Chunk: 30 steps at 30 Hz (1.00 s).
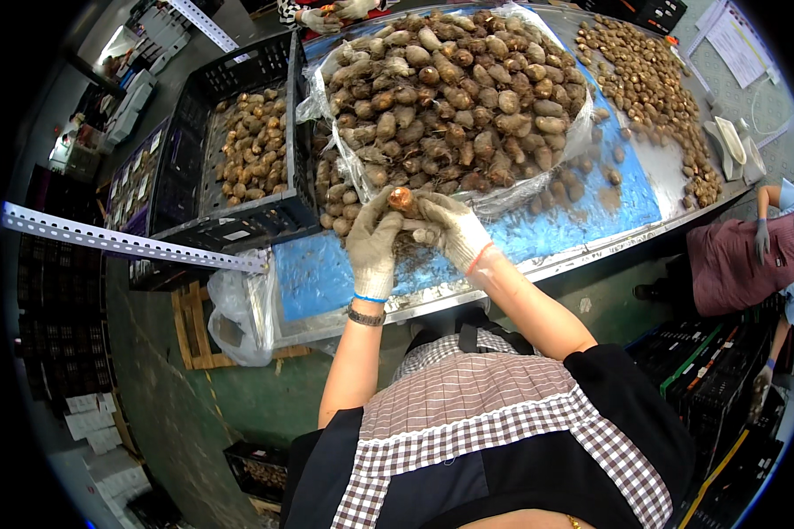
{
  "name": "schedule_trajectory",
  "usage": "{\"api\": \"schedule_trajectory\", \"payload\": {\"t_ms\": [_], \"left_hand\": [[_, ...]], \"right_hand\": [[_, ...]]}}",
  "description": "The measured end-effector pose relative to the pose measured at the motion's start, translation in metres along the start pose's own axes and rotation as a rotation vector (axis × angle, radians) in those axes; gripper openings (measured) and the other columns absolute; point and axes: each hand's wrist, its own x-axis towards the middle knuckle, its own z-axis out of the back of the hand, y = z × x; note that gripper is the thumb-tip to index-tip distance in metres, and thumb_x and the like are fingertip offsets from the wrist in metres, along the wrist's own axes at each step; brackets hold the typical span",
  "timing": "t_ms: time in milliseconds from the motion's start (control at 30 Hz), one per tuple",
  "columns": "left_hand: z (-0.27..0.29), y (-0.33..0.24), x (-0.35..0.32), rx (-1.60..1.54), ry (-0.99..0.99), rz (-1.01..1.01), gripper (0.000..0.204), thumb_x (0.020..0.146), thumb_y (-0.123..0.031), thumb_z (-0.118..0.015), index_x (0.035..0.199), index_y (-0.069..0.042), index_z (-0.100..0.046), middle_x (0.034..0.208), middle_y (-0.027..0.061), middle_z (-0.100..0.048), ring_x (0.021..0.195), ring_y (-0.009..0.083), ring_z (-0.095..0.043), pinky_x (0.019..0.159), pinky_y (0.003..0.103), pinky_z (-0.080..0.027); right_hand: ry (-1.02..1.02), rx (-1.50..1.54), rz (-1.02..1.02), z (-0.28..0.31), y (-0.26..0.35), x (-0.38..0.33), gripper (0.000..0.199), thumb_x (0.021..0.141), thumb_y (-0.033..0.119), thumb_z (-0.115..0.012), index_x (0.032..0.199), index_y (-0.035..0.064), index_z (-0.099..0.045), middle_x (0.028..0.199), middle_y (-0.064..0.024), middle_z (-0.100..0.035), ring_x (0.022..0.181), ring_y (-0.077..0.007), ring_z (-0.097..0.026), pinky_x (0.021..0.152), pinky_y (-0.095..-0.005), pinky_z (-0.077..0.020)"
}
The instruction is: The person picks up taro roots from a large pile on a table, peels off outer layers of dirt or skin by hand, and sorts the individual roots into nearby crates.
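Observation:
Both my gloved hands meet just in front of the big heap. A small brown taro (400, 198), its orange-pink end facing up, sits at their fingertips. My left hand (372, 247) is closed round its left side. From the right, my right hand (451, 231) closes in on the same taro with bent fingers; whether it also holds a small tool is hidden. Beyond them, a large heap of hairy, rooty taros (459, 106) fills a clear plastic liner (351, 163) on the blue-covered table (326, 286).
At left stands a black crate (229, 216) part-filled with taros. More taros (644, 84) are spread at the far right, beside a white scoop (730, 145). A perforated metal bar (132, 240) crosses at left. Co-workers' gloved hands (331, 16) show at the far edge; another person (741, 256) stands right.

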Motion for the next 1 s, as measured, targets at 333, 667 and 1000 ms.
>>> {"api": "schedule_trajectory", "payload": {"t_ms": [333, 667, 1000], "left_hand": [[-0.007, 0.013, 0.004, 0.042, -0.102, -0.073, 0.045, 0.090, -0.011, -0.070, 0.129, 0.007, -0.055, 0.119, 0.0115, -0.063, 0.106, 0.0160, -0.060, 0.093, 0.029, -0.048], [-0.027, 0.013, -0.002, 0.354, -0.163, -0.397, 0.027, 0.088, -0.016, -0.071, 0.111, -0.002, -0.069, 0.102, 0.0099, -0.070, 0.098, 0.0212, -0.065, 0.086, 0.031, -0.052], [-0.031, 0.011, 0.005, 0.552, -0.074, -0.225, 0.031, 0.090, -0.021, -0.067, 0.111, 0.002, -0.067, 0.106, 0.0134, -0.070, 0.097, 0.0218, -0.065, 0.086, 0.033, -0.051]], "right_hand": [[-0.037, -0.768, 0.202, 0.005, 0.011, 0.003, 0.039, 0.096, 0.010, -0.058, 0.134, 0.0009, -0.055, 0.112, -0.0086, -0.068, 0.087, -0.0113, -0.067, 0.071, -0.0220, -0.0527], [-0.016, -0.531, 0.198, -0.006, 0.031, -0.008, 0.051, 0.095, 0.017, -0.064, 0.141, 0.0010, -0.048, 0.114, -0.0028, -0.064, 0.088, -0.0048, -0.058, 0.071, -0.0199, -0.0486], [-0.072, -0.080, 0.102, 0.056, 0.017, -0.020, 0.046, 0.100, 0.023, -0.055, 0.140, 0.0014, -0.047, 0.119, -0.0079, -0.064, 0.091, -0.0123, -0.065, 0.076, -0.0250, -0.0542]]}}
